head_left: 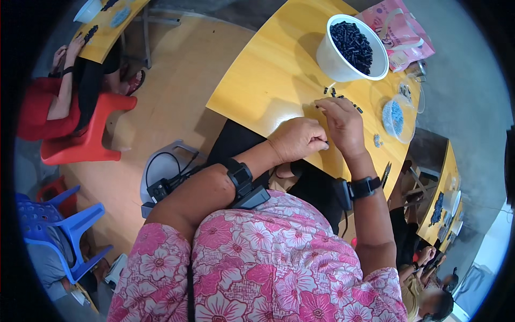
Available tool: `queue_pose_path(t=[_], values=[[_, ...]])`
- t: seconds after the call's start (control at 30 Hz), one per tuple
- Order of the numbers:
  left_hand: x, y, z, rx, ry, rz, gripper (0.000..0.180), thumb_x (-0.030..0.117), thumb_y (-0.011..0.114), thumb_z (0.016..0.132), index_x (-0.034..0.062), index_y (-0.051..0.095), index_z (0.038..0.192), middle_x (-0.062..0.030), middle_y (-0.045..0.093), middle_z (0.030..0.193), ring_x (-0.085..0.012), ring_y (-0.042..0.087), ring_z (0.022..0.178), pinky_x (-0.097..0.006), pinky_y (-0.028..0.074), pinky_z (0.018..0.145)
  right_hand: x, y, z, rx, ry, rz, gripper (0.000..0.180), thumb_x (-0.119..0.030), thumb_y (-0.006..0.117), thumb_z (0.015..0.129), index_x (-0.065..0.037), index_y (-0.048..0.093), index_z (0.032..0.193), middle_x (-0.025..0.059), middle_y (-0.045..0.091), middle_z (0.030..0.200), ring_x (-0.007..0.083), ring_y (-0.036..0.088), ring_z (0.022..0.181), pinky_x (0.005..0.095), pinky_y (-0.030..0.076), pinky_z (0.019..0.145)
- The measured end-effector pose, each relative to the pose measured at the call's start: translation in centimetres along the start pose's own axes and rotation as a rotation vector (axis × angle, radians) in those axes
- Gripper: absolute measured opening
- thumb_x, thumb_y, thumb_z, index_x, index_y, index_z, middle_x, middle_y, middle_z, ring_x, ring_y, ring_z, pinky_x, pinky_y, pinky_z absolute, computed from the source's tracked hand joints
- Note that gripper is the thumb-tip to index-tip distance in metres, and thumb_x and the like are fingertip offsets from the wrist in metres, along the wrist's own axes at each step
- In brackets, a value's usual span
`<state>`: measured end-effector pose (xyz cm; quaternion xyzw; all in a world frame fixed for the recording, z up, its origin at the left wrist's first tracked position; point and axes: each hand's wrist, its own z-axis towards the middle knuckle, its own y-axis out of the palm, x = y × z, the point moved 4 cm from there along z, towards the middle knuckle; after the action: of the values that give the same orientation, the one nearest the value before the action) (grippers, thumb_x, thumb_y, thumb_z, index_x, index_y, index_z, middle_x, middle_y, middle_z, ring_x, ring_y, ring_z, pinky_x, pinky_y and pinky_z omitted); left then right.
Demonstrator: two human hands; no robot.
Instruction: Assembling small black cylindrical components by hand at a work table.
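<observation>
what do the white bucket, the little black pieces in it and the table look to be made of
White bucket: probably plastic, smooth with a soft sheen and a rounded rim.
Black pieces: likely moulded plastic, as they look alike and catch small highlights; too small to be sure.
Table: glossy yellow top, perhaps laminate or varnished wood, showing a bright reflection.

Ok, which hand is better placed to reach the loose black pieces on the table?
Probably the right hand: it is nearer the loose black pieces, while the left hand is farther from them, with its fingers curled.
</observation>
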<state>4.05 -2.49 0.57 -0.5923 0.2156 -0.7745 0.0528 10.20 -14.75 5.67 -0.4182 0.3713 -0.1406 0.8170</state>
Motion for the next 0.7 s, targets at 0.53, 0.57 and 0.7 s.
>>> queue_pose_path(t=[0.53,0.57,0.7], values=[[0.0,0.0,-0.1,0.006,0.059,-0.070,0.009,0.014,0.073,0.080,0.0057,0.071,0.083,-0.0104,0.066,0.079,-0.0276,0.064,0.075,-0.037,0.051,0.069,0.9,0.5,-2.5,0.052,-0.005,-0.028,0.028,0.000,0.063,0.076,-0.007,0.066,0.103,0.0136,0.061,0.091,0.0336,0.060,0.085,0.0393,0.051,0.079],[0.0,0.1,-0.1,-0.002,0.058,-0.072,0.009,0.014,0.073,0.080,0.0057,0.071,0.083,-0.0104,0.066,0.079,-0.0276,0.064,0.075,-0.037,0.051,0.069,1.3,-0.1,-3.3,0.117,0.103,0.088,0.028,0.004,0.061,0.079,-0.006,0.066,0.105,0.0144,0.061,0.092,0.0330,0.060,0.084,0.0375,0.050,0.079],[0.0,0.1,0.1,0.032,0.088,-0.062,0.010,0.014,0.073,0.080,0.0038,0.071,0.083,-0.0097,0.067,0.079,-0.0254,0.066,0.074,-0.034,0.052,0.069,1.9,-0.4,-7.0,0.200,0.491,0.506,0.018,0.001,0.056,0.093,0.000,0.064,0.109,0.0039,0.063,0.091,0.0138,0.060,0.087,0.0260,0.049,0.079]])
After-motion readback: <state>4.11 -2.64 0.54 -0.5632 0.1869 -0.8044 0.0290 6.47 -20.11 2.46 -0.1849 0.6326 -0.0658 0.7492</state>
